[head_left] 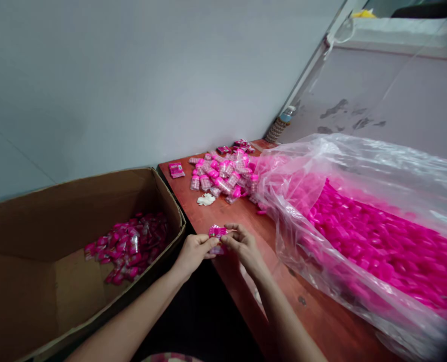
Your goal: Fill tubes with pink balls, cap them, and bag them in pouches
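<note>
Between my two hands, above the near edge of the red table (pixel 193 211), is a small bottle in a pink printed wrapper (pixel 216 232). My left hand (pixel 195 254) pinches it from the left with thumb and fingers. From the right, the thumb and fingers of my right hand (pixel 244 246) grip the same piece. Part of it is hidden behind my fingers. Beyond my hands lies a pile of small clear bottles with pink caps (pixel 223 173). A crumpled white scrap (pixel 206 199) sits in front of that pile.
On the left stands a deep cardboard box (pixel 69 198) with many pink wrapped pieces (pixel 133 246) inside. A clear plastic bag (pixel 284 226) full of pink caps (pixel 381 246) covers the table's right side. Flat pink packets (pixel 176 170) lie near the wall, and a bottle (pixel 280 124) stands in the far corner.
</note>
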The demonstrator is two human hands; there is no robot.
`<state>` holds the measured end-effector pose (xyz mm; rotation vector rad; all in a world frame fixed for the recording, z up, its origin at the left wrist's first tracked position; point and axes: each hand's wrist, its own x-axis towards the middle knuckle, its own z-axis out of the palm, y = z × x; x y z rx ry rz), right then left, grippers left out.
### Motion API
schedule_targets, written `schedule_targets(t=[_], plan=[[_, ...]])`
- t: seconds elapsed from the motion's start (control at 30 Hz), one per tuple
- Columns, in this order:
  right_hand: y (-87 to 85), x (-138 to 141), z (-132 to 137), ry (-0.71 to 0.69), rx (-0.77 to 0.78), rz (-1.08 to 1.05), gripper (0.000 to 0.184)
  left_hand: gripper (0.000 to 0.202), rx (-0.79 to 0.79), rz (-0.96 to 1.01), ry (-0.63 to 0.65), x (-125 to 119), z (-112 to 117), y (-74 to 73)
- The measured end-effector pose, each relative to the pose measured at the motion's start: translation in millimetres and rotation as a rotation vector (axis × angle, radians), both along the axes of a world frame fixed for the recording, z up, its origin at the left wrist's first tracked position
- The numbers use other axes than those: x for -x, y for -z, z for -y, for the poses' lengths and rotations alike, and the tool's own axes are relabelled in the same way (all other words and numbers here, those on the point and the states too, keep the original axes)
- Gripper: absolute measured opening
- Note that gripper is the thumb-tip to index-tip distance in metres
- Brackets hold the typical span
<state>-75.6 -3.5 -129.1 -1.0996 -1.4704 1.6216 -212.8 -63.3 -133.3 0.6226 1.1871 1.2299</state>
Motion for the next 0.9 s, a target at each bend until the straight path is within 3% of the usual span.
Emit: schedule_targets(t=[0.1, 0.23, 0.33, 0.43, 0.6, 0.77, 0.83, 0.9], plan=[[-7.4, 2.5, -29.9, -0.033, -0.204, 0.244, 0.024, 0.029, 0.001, 0.0, -0.03, 5.9, -3.7, 5.7], [-21.1, 12.4, -86.8, 0.179, -0.605, 0.762, 0.025, 0.027, 0.03, 0.044, -0.116, 8.6, -5.6, 12.1], [-20.5, 23.6, -124.1, 0.246, -0.603, 0.989, 0.034, 0.025, 0.082, 0.139, -0.167, 10.0, -6.2, 12.0], [-13.4, 24.5, -143.3, 0.155, -0.569, 0.971, 0.044, 0.024, 0.095, 0.232, -0.243, 14.6, -5.8, 9.5], [-17.5, -17.1, -135.4, -0.068, -0.528, 0.836, 0.037, 0.022, 0.096, 0.291, -0.28, 24.2, -3.8, 9.1], [-30.6, -55.8, -110.2, -0.434, -0.335, 0.615, 0.027, 0.014, 0.104, 0.406, -0.277, 18.1, -6.6, 11.9], [-32.9, -59.2, -102.2, -0.431, -0.391, 0.612, 0.029, 0.01, 0.111, 0.431, -0.289, 13.4, -7.6, 10.8], [-34.1, -59.9, -93.5, -0.301, -0.495, 0.679, 0.035, 0.006, 0.114, 0.443, -0.32, 10.5, -7.2, 8.2]])
